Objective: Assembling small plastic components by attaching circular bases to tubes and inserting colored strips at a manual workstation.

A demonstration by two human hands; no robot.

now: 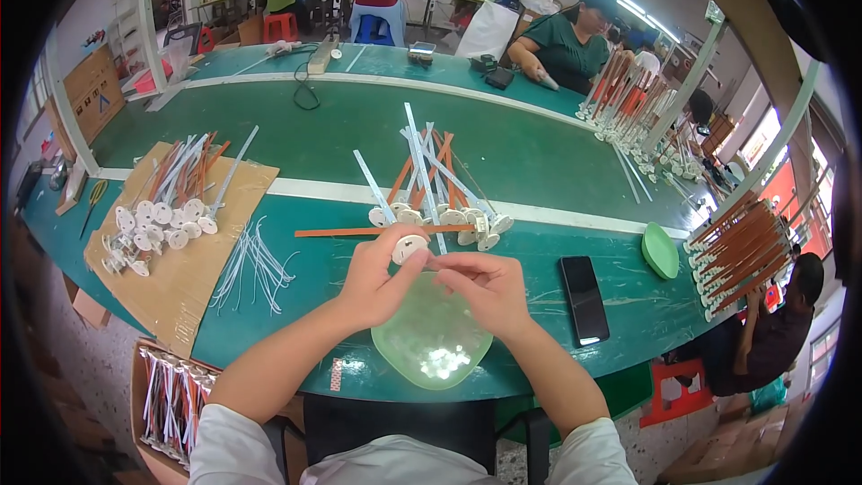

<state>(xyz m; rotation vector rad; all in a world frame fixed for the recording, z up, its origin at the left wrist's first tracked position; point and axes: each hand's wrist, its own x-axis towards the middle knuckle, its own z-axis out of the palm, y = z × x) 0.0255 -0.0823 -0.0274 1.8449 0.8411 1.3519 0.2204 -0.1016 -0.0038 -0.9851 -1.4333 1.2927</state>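
My left hand (375, 277) is closed round a small white round disc (409, 250), whose flat face with a dark spot at its middle shows. Close beside it, my right hand (488, 291) has its thumb and forefinger pinched together; whatever they hold is too small to make out. Both hands are above a pale green dish (433, 341) with bright glints in it. Just beyond them lies a pile of white discs (410, 216) with blue-white and brown strips standing up from it. One long brown strip (350, 233) lies crosswise behind my left hand.
At left, a cardboard sheet (238, 181) carries more discs with strips; thin white wires (254, 269) and scissors (93, 202) lie nearby. To the right are a black phone (584, 301) and a small green dish (660, 251). Bundled strips (741, 256) stand farther right. Other people work around.
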